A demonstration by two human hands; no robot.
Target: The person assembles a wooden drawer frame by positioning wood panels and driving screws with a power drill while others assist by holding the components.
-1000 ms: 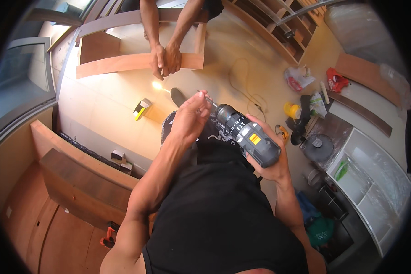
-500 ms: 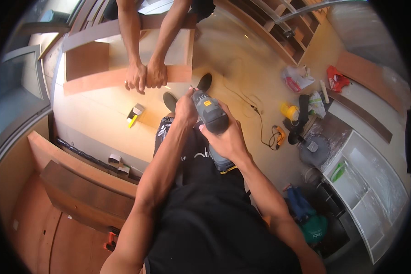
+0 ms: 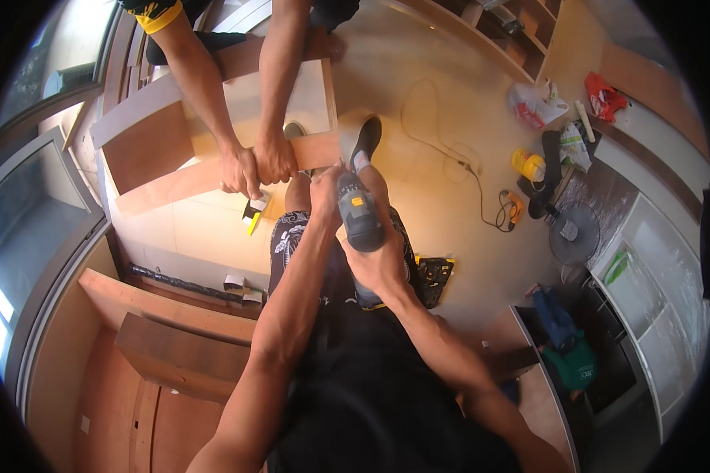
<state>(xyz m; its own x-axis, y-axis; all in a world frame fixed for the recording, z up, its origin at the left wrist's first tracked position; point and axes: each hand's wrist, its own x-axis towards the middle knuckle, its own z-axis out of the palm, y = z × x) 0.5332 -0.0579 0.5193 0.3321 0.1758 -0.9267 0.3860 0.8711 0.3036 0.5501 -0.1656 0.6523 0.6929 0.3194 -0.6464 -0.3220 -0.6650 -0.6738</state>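
Note:
My right hand [image 3: 379, 264] grips the handle of a grey and black cordless drill [image 3: 359, 213] that points forward at the end of a wooden plank [image 3: 319, 150]. At the drill's front, my left hand [image 3: 325, 193] rests close to the bit and the plank's end. Another person's two hands [image 3: 256, 165] press down on the same plank, which lies across an open wooden box frame [image 3: 173, 126]. A yellow and black tool [image 3: 252, 214] lies on the floor just below those hands.
Wooden panels [image 3: 173, 339] lean at the lower left beside a window. On the right floor are a cable [image 3: 442, 154], a yellow container [image 3: 528, 165], bags [image 3: 536, 106], a small fan [image 3: 573, 234] and a black and yellow case [image 3: 434, 276]. Shelving stands at the top right.
I have leaned forward and brought the drill from in front of my chest down to the plank's end. The other person's hands stay on the plank, now much nearer in view.

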